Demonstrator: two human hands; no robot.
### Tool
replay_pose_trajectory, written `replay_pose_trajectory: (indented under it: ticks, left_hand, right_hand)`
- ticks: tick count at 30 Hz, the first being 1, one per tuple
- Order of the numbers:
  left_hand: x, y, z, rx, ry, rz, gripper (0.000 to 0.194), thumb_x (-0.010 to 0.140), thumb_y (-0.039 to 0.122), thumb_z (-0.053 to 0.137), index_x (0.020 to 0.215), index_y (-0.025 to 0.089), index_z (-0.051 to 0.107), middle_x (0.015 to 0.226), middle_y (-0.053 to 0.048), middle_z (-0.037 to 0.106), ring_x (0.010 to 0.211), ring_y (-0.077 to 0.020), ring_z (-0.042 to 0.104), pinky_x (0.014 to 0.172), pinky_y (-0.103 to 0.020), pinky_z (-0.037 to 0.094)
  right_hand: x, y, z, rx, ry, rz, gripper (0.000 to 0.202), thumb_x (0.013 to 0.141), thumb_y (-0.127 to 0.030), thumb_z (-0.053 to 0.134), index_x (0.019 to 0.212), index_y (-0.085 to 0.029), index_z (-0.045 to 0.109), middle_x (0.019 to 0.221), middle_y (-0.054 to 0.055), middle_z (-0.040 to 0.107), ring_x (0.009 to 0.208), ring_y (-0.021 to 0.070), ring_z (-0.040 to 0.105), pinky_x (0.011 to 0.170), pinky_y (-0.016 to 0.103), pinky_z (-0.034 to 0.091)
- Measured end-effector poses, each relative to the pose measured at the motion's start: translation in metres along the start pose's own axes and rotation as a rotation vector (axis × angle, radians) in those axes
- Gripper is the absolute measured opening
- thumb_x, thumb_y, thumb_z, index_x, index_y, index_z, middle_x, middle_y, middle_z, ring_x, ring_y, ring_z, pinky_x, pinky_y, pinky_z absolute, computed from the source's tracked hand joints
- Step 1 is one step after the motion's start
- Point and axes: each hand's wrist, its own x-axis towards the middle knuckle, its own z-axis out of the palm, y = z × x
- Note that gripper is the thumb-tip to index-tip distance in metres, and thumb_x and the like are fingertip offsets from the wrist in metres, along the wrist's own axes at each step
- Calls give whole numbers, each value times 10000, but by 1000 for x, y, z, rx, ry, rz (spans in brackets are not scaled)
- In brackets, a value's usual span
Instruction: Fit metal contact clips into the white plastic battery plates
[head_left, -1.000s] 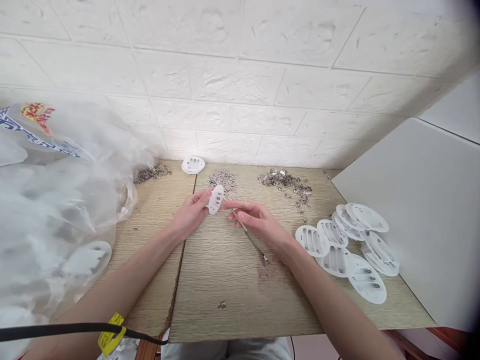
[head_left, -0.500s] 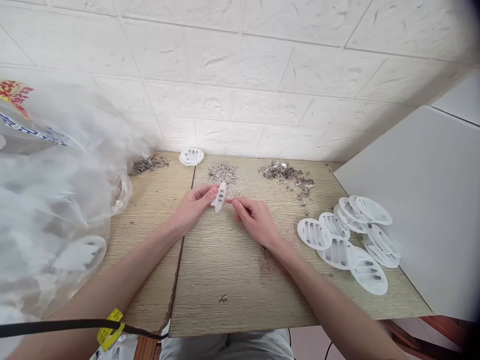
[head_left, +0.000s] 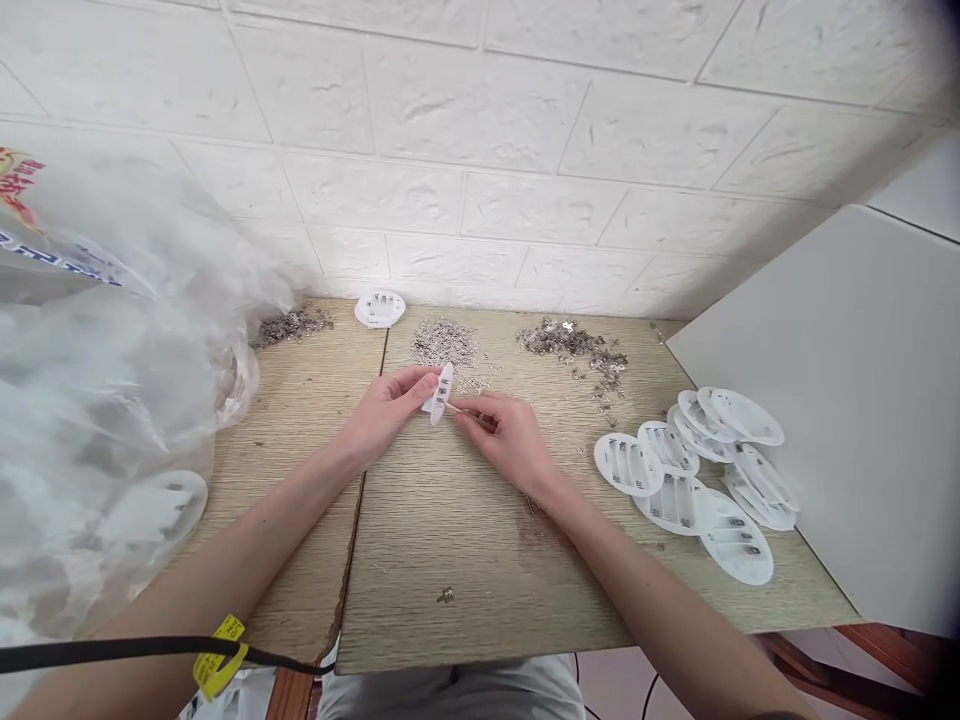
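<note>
A white oval plastic battery holder point(head_left: 445, 385) with metal contacts in its slots is upright, pinched between the thumb and fingers of my left hand point(head_left: 394, 410). Just to its right, my right hand point(head_left: 510, 435) is closed around a thin rod-like tool point(head_left: 454, 407), mostly hidden by the fingers. The tool's tip reaches the holder's right side; whether it touches a contact is too small to tell. Behind the hands lies a pile of small silvery metal pieces point(head_left: 444, 343). A second pile of metal contacts point(head_left: 566, 340) spreads to the right of it.
Several oval holders point(head_left: 675, 502) lie overlapping at the right, beside a grey-white panel point(head_left: 817, 400). Another holder point(head_left: 380, 308) rests by the wall. Clear plastic bags point(head_left: 135, 380) fill the left side, near a third metal pile point(head_left: 292, 325). A black cable point(head_left: 112, 650) crosses the lower left.
My right-hand fingers have shifted and curled slightly, and more of the thin tool shows against the holder. My left hand keeps its grip. The whole view has moved slightly.
</note>
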Motion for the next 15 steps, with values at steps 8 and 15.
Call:
replay_pose_trajectory:
  ticks: [8,15]
  left_hand:
    - [-3,3,3,35,23,-3,473,730,501,708,1096,201,688,1017,-67,715,929,-188,632,851,-318,471]
    - [-5,8,8,142,55,16,521,676,505,749,1074,174,691,1013,-93,724,984,-229,634,895,-361,480]
  right_hand:
    - [0,-4,0,0,24,29,231,861,-200,576,1009,-243,748,779,11,688,622,116,520,595,237,353]
    - [-1,-12,1,-135,31,44,215,858,-165,550,871,-215,759,727,17,678,626,130,527,607,250,327]
